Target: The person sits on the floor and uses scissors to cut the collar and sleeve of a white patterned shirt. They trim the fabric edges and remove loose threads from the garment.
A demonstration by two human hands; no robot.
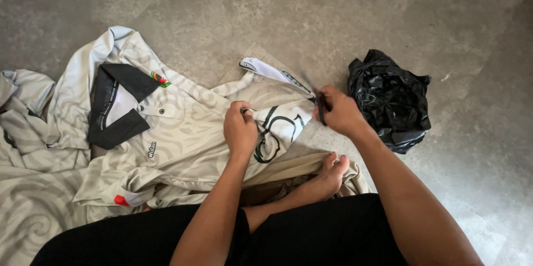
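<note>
Cream patterned polo shirt lies spread on the concrete floor, soft and floppy so best pinched at a hem, left hand clenched on its sleeve while right hand grips a small dark tool.

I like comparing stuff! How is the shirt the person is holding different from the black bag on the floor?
The shirt is pale beige with swirl patterns and a black collar; the plastic bag is plain shiny black. The shirt lies spread out, gripped by the left hand and right hand; the bag sits crumpled in a lump, untouched. Both rest on the grey floor.
</note>
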